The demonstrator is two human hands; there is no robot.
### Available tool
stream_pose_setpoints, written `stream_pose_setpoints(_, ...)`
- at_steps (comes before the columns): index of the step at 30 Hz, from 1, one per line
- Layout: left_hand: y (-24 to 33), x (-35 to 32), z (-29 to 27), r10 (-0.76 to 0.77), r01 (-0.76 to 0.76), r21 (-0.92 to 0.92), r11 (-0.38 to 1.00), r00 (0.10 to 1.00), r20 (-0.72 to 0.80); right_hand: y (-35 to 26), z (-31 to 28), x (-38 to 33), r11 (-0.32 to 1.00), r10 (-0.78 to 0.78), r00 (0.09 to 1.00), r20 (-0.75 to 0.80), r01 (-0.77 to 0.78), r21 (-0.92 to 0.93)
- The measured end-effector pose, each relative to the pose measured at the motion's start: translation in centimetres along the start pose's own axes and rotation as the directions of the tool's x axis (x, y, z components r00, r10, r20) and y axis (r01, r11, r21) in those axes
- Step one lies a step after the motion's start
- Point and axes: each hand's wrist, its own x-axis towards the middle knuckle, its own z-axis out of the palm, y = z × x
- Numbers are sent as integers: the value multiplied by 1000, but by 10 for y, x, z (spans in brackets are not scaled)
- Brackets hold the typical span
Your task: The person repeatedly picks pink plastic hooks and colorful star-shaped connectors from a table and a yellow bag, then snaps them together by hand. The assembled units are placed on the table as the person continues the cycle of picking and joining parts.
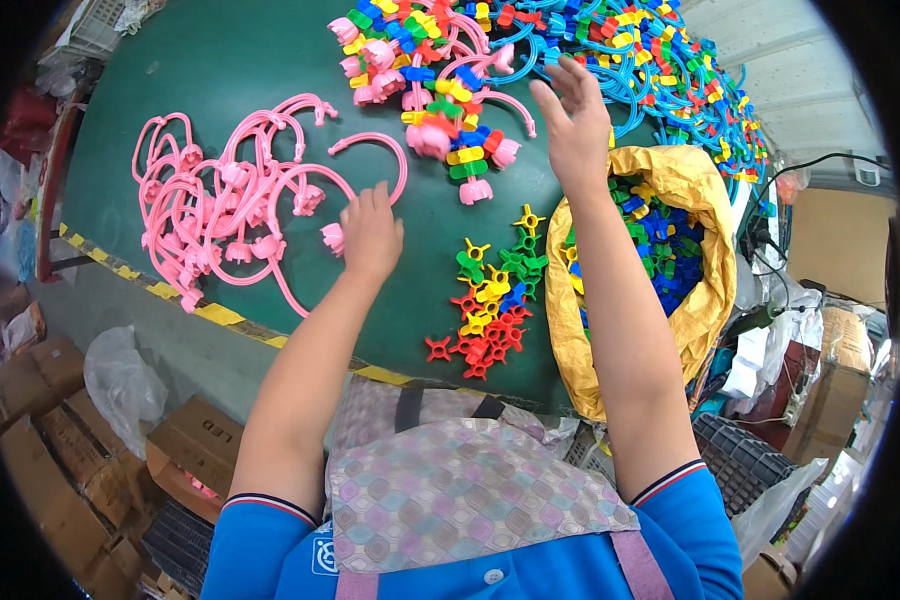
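My left hand (372, 235) is closed at the right edge of a loose heap of pink curved tubes (205, 215). It grips one pink tube (395, 155), whose arc rises past my fingers; a flower-shaped pink end (332, 238) shows beside the hand. Farther right, my right hand (577, 120) is raised with thumb and fingers apart, holding nothing. Beside it lie pink tubes strung with coloured pieces (460, 140) in red, yellow, green and blue. Small loose coloured plastic pieces (490, 315), ring-like with prongs, lie on the green table between my forearms.
A yellow sack (715, 230) with its rim rolled open holds more coloured pieces, under my right forearm. Blue tubes with coloured pieces (660, 75) pile up at the far right. The green table (230, 60) has a yellow-striped near edge. Cardboard boxes (195, 445) stand below left.
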Motion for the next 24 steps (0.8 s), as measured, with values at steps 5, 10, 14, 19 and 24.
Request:
stream_pose_setpoints(5,-4,8,-17,-133,59,-360,931,974,-185,14,-48,-81,964,229,837,497,-125,-234)
stream_pose_setpoints(10,28,-36,-99,-345,-82,-822,564,881,-325,71,-60,-148,654,110,898,426,258,-711)
stream_pose_setpoints(14,30,-83,-114,-286,185,-940,287,953,101,70,-45,-149,703,214,902,375,124,-700)
stream_pose_setpoints(19,29,-127,-58,-458,668,-728,-152,605,651,68,-48,-148,702,178,866,467,221,-677)
stream_pose_setpoints(24,17,-138,-26,-429,578,-683,-446,532,730,77,-38,-145,691,206,847,489,227,-686)
